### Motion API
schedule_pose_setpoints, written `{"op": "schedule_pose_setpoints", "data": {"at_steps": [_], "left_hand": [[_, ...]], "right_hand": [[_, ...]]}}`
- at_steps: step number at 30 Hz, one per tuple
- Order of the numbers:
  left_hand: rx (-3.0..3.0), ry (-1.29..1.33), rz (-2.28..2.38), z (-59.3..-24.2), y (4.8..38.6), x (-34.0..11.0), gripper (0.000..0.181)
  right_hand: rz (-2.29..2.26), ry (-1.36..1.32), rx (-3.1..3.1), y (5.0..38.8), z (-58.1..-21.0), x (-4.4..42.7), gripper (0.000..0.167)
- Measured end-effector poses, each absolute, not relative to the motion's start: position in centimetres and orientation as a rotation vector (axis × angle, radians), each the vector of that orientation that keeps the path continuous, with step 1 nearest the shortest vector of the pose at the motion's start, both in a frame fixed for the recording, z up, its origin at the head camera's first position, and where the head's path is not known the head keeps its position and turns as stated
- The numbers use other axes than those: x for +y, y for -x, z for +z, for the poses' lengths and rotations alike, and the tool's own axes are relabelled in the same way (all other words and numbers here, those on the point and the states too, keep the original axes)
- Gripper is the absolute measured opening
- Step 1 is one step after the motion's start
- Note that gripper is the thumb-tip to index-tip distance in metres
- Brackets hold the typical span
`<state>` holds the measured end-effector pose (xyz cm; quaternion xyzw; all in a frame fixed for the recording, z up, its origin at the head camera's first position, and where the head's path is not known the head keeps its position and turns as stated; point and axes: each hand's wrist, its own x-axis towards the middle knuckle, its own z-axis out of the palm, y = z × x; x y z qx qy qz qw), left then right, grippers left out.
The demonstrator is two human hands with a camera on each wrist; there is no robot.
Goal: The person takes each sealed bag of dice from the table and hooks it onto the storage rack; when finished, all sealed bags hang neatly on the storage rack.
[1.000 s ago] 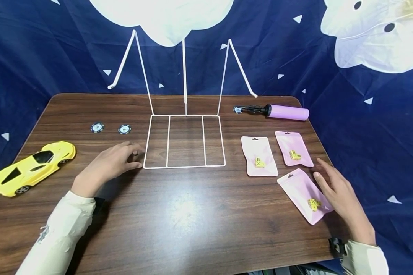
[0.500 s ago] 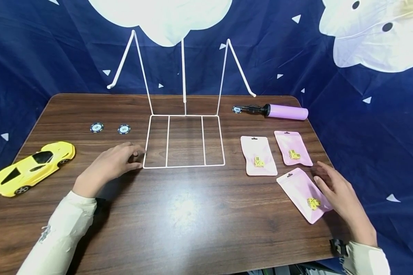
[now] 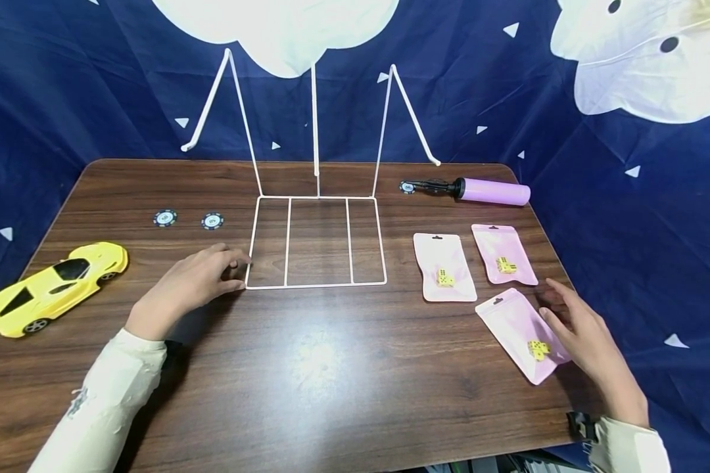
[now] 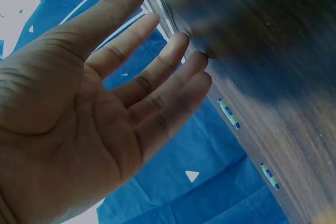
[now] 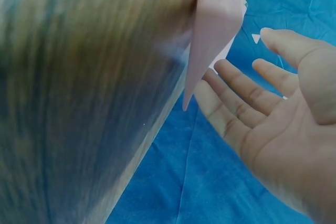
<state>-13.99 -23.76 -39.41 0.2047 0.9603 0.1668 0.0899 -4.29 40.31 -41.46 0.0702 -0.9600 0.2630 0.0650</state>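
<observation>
My left hand [image 3: 192,282] rests at the left edge of a white wire rack [image 3: 316,286], thumb and fingers relaxed and apart; in the left wrist view the palm [image 4: 79,119] faces the camera and holds nothing. At the right, my right hand [image 3: 591,341] lies beside the lowest pink pouch [image 3: 511,322], which has yellow dice in it. In the right wrist view the fingers [image 5: 236,98] are loosely spread near the pouch corner [image 5: 210,30]; whether they touch it, I cannot tell. Two more pouches [image 3: 445,253] [image 3: 499,240] with yellow dice lie farther back.
A yellow toy car [image 3: 59,286] stands at the far left. Two chips [image 3: 165,218] [image 3: 212,221] lie behind my left hand. Another chip [image 3: 407,188] sits at the tip of a purple pump [image 3: 497,192] at the back right. The rack's white arms rise against a blue curtain [image 3: 124,79].
</observation>
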Motion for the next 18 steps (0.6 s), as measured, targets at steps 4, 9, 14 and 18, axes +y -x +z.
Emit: {"op": "schedule_pose_setpoints", "data": {"at_steps": [4,9,14,18], "left_hand": [[2.862,-0.616,0.497,-39.43,14.0,-23.77,0.039],[2.86,-0.648,0.512,-39.66,14.07,-23.8,0.038],[2.838,-0.727,0.553,-39.94,14.35,-23.84,0.037],[2.808,-0.777,0.564,-40.1,14.57,-23.75,0.034]], "right_hand": [[0.78,-0.202,-2.911,4.24,-41.47,40.29,0.057],[0.762,-0.19,-2.912,4.17,-41.64,40.56,0.053],[0.767,-0.195,-2.907,4.18,-41.74,40.67,0.052],[0.76,-0.21,-2.905,4.21,-41.88,40.75,0.053]]}}
